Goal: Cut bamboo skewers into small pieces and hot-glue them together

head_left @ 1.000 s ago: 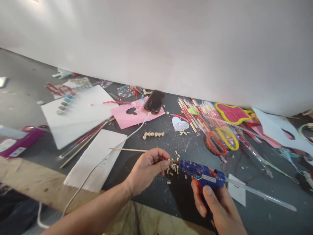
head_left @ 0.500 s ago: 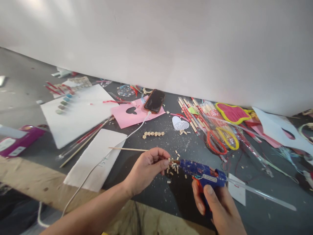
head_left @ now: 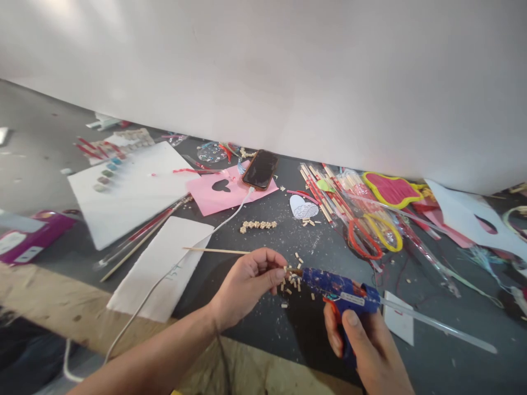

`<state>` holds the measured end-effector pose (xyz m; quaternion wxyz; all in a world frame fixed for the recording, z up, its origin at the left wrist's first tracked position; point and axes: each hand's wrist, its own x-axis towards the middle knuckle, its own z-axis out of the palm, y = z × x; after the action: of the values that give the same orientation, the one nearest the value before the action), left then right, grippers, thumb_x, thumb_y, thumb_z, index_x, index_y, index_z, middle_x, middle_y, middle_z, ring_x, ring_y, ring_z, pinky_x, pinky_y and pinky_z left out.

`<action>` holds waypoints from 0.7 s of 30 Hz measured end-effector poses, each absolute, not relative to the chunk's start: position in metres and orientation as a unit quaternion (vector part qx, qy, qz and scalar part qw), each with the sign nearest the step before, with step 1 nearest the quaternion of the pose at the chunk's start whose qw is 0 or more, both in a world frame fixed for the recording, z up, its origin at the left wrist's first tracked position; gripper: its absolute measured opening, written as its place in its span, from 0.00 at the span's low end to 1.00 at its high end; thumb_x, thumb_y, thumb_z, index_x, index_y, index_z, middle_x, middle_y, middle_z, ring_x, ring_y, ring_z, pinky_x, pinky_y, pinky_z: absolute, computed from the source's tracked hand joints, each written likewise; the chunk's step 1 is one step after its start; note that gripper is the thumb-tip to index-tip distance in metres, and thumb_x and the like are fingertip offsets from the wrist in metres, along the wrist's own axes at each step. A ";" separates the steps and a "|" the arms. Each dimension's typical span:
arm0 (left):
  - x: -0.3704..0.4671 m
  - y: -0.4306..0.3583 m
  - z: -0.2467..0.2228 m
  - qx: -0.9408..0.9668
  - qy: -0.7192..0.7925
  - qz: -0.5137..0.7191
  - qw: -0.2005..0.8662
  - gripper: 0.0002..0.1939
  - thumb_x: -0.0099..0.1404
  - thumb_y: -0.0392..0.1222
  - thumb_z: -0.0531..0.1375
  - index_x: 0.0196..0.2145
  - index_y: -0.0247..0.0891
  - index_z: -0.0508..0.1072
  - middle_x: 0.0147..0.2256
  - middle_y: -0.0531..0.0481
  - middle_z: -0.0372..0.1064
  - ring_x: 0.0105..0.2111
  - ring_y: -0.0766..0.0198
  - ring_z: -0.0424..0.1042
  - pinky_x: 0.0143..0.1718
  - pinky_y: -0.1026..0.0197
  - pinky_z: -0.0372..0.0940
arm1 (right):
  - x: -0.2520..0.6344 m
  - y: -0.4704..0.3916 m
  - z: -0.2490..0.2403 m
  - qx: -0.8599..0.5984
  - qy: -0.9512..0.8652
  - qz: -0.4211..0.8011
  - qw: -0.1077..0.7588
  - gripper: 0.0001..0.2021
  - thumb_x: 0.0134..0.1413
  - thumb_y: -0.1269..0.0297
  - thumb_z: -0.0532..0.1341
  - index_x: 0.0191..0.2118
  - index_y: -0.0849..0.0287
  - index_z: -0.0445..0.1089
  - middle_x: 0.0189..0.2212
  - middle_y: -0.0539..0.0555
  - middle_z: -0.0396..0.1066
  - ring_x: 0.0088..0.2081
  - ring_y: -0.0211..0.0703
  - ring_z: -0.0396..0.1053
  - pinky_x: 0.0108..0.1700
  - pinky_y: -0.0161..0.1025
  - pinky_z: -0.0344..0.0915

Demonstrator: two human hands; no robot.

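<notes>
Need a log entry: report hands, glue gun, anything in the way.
Right hand gripping glue gun. Left hand pinched close to nozzle, contents unclear. Small pieces scattered beneath, possible nuisance.

A dark grey tabletop (head_left: 257, 332) with a pale wooden front edge (head_left: 49, 299) carries a pink sheet (head_left: 201, 195), a white paper heart (head_left: 303, 208) and scattered short stick pieces (head_left: 298, 285).

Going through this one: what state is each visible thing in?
Glue gun: held, trigger position unclear
Right hand: gripping glue gun's handle
Left hand: pinched near glue gun's nozzle, any held piece indistinct
Clear stick: protruding from glue gun's rear
Phone: screen dark, white cable plugged in
</notes>
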<state>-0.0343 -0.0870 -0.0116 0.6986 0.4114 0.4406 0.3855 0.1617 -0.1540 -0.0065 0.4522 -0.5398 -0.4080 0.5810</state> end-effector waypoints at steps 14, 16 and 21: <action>-0.033 -0.086 -0.010 0.405 0.448 0.386 0.698 0.05 0.59 0.38 0.60 0.34 0.34 0.68 0.23 0.57 0.64 0.22 0.74 0.62 0.26 0.69 0.57 | 0.162 -0.154 -0.007 -0.540 -0.420 0.576 0.447 0.13 0.58 0.51 0.53 0.33 0.56 0.61 0.24 0.48 0.63 0.19 0.31 0.57 0.21 0.32 0.56; -0.033 -0.086 -0.010 0.404 0.449 0.385 0.698 0.05 0.59 0.38 0.59 0.33 0.34 0.68 0.23 0.57 0.63 0.21 0.74 0.62 0.25 0.69 0.57 | 0.162 -0.154 -0.007 -0.538 -0.419 0.576 0.450 0.13 0.58 0.51 0.54 0.33 0.56 0.62 0.24 0.49 0.63 0.19 0.31 0.57 0.21 0.32 0.56; -0.033 -0.085 -0.009 0.410 0.458 0.383 0.690 0.05 0.58 0.39 0.60 0.32 0.34 0.68 0.23 0.57 0.64 0.21 0.74 0.61 0.24 0.69 0.56 | 0.161 -0.153 -0.006 -0.539 -0.405 0.576 0.462 0.12 0.57 0.52 0.55 0.38 0.55 0.62 0.24 0.48 0.64 0.19 0.32 0.58 0.20 0.32 0.57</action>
<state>-0.0334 -0.0851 -0.0089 0.6900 0.4099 0.4576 0.3828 0.1607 -0.1531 -0.0059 0.4616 -0.5388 -0.4054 0.5764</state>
